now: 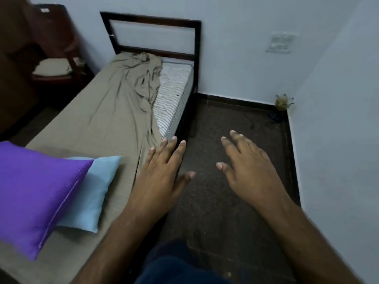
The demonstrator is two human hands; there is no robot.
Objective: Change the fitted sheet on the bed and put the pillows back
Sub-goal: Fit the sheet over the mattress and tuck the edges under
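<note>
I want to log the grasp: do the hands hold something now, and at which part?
Nothing is held. The left hand and the right hand are both open with spread fingers, near the edge of the beige sheet.

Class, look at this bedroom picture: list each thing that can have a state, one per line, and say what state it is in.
Beige sheet: on the bed, pulled off and bunched at the far right corner.
Mattress: bare at that corner.
Purple pillow: on the bed, lying on the blue one.
Blue pillow: partly covered.
Left hand: open, fingers spread, holding nothing.
Right hand: open, holding nothing, over the floor.
</note>
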